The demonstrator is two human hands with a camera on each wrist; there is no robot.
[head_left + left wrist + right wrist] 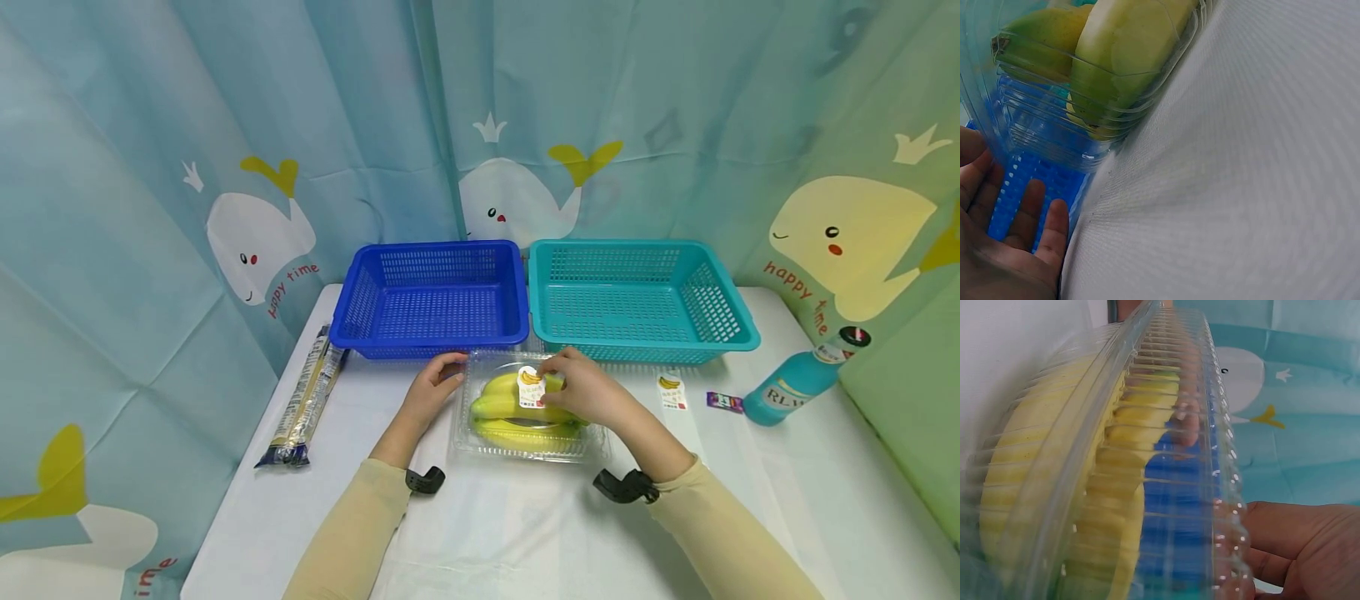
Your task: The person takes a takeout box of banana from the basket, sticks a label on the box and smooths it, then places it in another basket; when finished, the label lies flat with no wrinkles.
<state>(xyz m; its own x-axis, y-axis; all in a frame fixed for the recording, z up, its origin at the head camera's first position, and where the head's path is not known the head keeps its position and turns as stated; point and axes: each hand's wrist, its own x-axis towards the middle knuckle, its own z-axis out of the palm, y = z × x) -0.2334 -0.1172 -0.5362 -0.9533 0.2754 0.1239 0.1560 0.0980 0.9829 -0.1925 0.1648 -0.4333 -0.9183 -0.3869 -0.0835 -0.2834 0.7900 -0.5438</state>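
Note:
A clear plastic box (465,433) of bananas (517,406) lies on the table between the hands. On its lid, toward the middle, is a white label (529,393) with a banana picture. My right hand (588,390) reaches over the lid from the right and pinches the label's right edge between thumb and fingers. My left hand (429,392) is at the box's left edge, its fingers loosely spread in the left wrist view. Whether it presses on the rim is unclear. Through the lid, the right wrist view shows the bananas (1041,444) and blurred fingers beyond.
Behind the box stand a blue basket (431,342) and a turquoise basket (645,343). A long noodle-like packet (307,400) lies at left. Toward the right are another banana label (671,390), a small purple packet (724,402) and a bottle of blue drink (798,383).

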